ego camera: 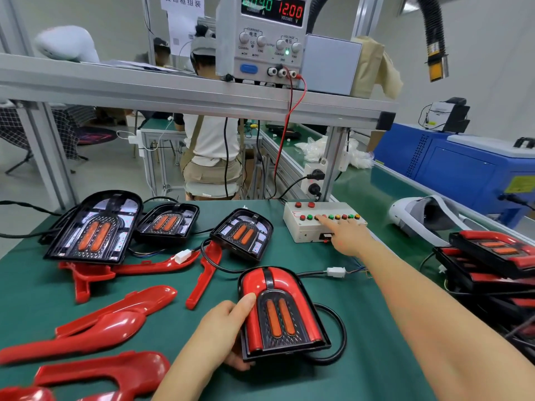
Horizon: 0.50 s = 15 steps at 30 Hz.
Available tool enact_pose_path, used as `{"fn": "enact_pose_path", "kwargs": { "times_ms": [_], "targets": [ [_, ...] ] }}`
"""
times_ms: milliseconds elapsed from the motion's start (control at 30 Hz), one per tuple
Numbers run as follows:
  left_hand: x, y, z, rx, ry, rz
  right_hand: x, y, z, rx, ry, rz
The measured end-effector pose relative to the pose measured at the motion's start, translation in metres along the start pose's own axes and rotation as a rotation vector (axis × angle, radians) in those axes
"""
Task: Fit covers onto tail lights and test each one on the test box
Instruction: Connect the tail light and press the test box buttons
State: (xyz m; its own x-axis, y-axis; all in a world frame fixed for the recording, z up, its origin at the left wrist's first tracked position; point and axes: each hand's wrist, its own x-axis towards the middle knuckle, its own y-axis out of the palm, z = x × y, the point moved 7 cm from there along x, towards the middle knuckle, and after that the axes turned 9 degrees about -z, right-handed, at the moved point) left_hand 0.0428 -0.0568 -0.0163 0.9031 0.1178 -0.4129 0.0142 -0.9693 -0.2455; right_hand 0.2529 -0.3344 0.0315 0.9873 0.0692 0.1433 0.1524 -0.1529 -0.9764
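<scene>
We hold the covered tail light (282,314) flat on the bench (29,285) with the left grip (221,329). The thumb presses on the red cover (254,285) and the fingers curl under the black housing edge, so this grip pinches the lamp by one long side. The right grip (348,238) holds nothing. Its forefinger is stretched out onto the button row of the test box (301,230), well beyond the left grip, and the other fingers are folded in.

We judge the lamp to be light and rigid. It is a moulded plastic shell, and its glossy cover is likely to slip under a dry thumb and to scratch easily. We take hold at the housing rim, thumb above and fingers below, and keep clear of the orange lenses. We do not lift by the cable (343,334), which loops off the side opposite the grip and runs to a white connector (335,272). Where the thin wires go past it, we cannot tell.

The loose covers (115,311) outboard of the left grip look thin and springy. We judge they are best taken by the edges
</scene>
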Motion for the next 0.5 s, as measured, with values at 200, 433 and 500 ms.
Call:
{"fn": "enact_pose_path", "kwargs": {
  "times_ms": [200, 433, 500],
  "targets": [
    [0.003, -0.002, 0.001, -0.046, 0.070, -0.039, -0.007, 0.002, -0.051, 0.126, 0.240, -0.027],
    [0.006, -0.002, 0.002, -0.022, 0.072, -0.028, -0.003, 0.004, -0.070, 0.045, 0.260, 0.107],
    [0.006, -0.002, 0.002, -0.031, 0.075, -0.032, -0.002, 0.002, -0.069, 0.033, 0.260, 0.134]
  ]
}}
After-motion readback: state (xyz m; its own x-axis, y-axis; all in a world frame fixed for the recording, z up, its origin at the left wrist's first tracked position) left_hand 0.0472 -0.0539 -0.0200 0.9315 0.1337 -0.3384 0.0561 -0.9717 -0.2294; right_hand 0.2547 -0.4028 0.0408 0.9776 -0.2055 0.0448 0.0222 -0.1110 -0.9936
